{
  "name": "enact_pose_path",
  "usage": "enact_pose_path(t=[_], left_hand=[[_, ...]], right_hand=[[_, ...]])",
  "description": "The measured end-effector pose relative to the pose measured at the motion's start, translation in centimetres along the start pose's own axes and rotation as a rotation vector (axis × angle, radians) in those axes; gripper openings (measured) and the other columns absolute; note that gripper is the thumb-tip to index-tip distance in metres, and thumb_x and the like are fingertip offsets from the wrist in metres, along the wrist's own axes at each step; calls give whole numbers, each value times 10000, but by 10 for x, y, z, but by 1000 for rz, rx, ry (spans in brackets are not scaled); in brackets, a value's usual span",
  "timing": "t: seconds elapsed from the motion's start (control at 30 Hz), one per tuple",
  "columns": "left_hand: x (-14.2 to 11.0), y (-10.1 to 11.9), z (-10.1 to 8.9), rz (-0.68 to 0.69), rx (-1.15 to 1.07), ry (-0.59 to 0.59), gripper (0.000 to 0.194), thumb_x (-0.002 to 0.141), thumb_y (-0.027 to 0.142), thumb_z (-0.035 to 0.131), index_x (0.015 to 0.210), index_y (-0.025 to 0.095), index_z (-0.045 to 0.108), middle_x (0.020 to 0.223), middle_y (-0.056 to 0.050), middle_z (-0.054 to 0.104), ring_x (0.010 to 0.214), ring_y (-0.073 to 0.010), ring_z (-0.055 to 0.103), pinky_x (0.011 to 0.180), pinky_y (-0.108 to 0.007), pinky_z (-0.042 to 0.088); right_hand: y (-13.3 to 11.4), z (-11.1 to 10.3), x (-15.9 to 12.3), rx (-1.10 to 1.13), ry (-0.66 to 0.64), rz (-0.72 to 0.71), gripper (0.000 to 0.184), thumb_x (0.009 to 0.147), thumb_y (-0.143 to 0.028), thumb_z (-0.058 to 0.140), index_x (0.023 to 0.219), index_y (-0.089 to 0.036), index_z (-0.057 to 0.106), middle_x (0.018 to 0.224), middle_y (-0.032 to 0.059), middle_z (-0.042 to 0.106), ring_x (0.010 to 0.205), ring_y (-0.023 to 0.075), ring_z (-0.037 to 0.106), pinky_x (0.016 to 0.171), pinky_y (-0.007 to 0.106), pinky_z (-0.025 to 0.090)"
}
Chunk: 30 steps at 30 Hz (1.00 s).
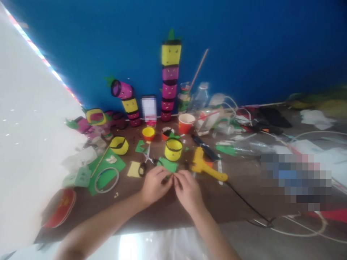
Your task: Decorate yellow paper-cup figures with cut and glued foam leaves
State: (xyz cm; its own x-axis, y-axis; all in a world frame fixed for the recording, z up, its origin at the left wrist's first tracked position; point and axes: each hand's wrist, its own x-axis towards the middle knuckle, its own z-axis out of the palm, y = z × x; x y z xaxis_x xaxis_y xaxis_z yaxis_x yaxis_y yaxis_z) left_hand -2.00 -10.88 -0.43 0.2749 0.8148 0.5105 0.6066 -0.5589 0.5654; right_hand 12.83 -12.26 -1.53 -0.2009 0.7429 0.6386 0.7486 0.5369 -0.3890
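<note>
- Step in hand (judged): fine two-handed fingertip work, low over tabletop (119, 209); any pc. pinched there too small/blurred to ID.
- Next move, est.: calls for steady tips, small wrist adj., both hands kept close tog.
- L. hand (155, 185): 1 ea.; forearm slanting in from lower L., back of hand up, fingers curled inward; thumb & index tips tog., grip contents cannot tell.
- R. hand (189, 187): 1 ea.; forearm from lower R., mirrored pose, wrist bent inward; tips likewise tog., meeting or nearly meeting L. tips; contents cannot tell.
- Green scrap (169, 164): 1 pc., flat, just beyond fingertips; contact unclear.
- Yellow ring (172, 153): 1 ea., blk. rim, upright, behind scrap.
- Scissors (141, 169): 1 pr., blades spread, beyond & L. of L. hand; handle overlapping yellow paper (133, 170).
- Glue gun (200, 164): 1 ea., yellow, lying near R. hand, blk. cord trailing R.
</note>
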Motion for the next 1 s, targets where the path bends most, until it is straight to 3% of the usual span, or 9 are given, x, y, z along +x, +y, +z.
enact_pose_path(t=[0.3, 0.67, 1.0], left_hand=[[1, 1, -1, -41, 1, -28, 128, 803, 172, 518, 747, 169, 633, 720, -35, 579, 688, -135, 537, 627, -240, 430], [6, 1, -3, -151, -323, -76, 120, 806, 162, 518, 751, 156, 624, 721, -24, 583, 678, -117, 539, 607, -213, 432], [6, 1, -3, -125, -317, -72, 120, 810, 162, 513, 770, 156, 626, 724, -27, 581, 688, -120, 537, 619, -216, 436]], right_hand=[[-1, 0, 0, -24, 14, -3, 139, 842, -130, 476, 886, -187, 594, 818, 71, 594, 740, 186, 566, 665, 311, 479], [1, 0, -2, 43, 78, 18, 130, 827, -131, 491, 881, -206, 583, 833, 67, 596, 753, 178, 589, 685, 305, 492], [2, 0, -3, 73, 71, 26, 138, 828, -130, 494, 889, -210, 590, 830, 63, 597, 748, 175, 592, 685, 304, 496]])
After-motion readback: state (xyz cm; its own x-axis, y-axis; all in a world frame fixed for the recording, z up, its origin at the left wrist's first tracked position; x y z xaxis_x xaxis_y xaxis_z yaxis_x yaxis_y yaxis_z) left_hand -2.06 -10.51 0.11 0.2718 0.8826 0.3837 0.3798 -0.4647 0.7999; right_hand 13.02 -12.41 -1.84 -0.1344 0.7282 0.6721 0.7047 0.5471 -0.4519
